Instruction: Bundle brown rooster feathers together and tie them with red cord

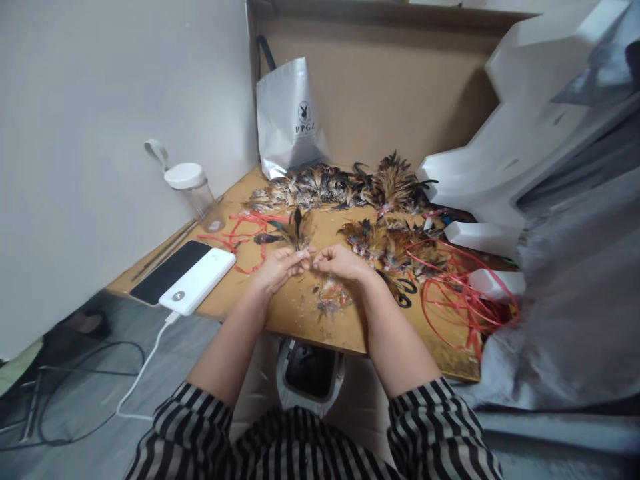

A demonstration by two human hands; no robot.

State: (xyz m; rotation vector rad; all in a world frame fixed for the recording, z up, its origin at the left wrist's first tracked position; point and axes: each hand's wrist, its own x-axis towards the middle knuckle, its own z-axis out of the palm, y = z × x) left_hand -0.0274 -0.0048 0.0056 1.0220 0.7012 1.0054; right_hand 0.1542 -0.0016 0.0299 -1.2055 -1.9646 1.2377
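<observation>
Over the wooden table, my left hand (287, 266) is closed around the base of a small bunch of brown and black feathers (299, 230), whose tips point away from me. Close beside it, the fingers of my right hand (340, 261) are pinched near the quill ends; what they grip, if anything, is too small to make out. Below the hands lies a scatter of feather scraps and fluff (331, 297). Black-handled scissors (404, 292) rest by my right forearm, partly covered by feathers. More brown feather bunches (385, 243) lie right of my hands.
Feather piles (325, 188) line the table's back, before a silver bag (287, 117). Red plastic strips (457, 300) tangle at the right; others (240, 233) lie left. A clear bottle (193, 190), phone (170, 270) and cabled white power bank (197, 280) are left. White foam (530, 113) stands right.
</observation>
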